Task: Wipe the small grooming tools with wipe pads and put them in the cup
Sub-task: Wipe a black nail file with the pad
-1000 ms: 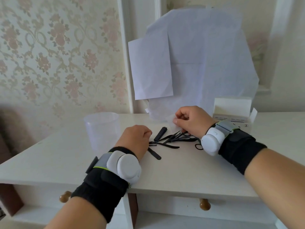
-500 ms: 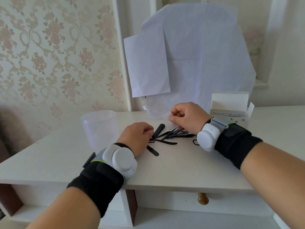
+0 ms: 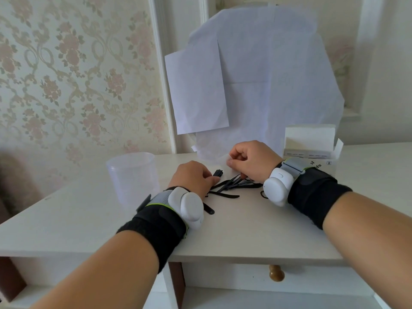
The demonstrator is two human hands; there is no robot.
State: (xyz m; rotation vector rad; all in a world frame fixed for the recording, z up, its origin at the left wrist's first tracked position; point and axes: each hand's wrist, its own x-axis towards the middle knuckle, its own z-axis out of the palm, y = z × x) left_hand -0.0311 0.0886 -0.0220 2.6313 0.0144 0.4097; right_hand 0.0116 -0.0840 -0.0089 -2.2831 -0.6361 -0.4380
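Several thin black grooming tools lie in a loose pile on the white desk, between my two hands. My right hand hovers just behind the pile and pinches a small white wipe pad between thumb and fingers. My left hand sits at the pile's left end with fingers curled; its fingertips touch the tools, but what they hold is hidden. A clear plastic cup stands upright to the left of my left hand.
An open white box of pads stands behind my right wrist. White paper sheets hang on the wall behind the desk. A drawer knob sticks out below the desk's front edge.
My left hand has slid a little forward and right, closer to the pile of tools. My right hand keeps its pinch on the pad in about the same place.
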